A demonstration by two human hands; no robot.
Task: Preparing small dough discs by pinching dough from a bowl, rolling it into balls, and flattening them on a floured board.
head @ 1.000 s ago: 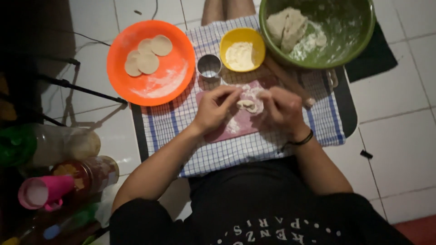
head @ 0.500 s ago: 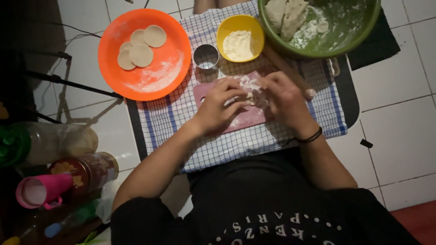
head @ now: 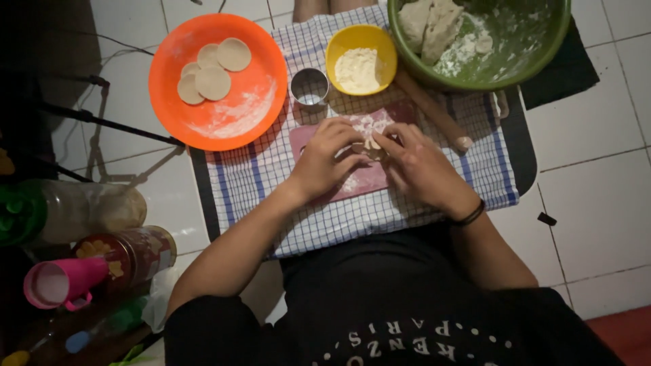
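Currently shaping step: left hand [head: 325,163] and right hand [head: 417,166] together, fingertips pinched on a small dough piece [head: 371,146] over the pink board [head: 366,176] (floured). Next likely needs flattening it evenly, gentle pressure.

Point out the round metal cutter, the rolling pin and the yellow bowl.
round metal cutter [head: 310,87], head view, on its open ring.
rolling pin [head: 434,112], head view, on its wooden shaft beside the green bowl.
yellow bowl [head: 337,45], head view, on its left rim.
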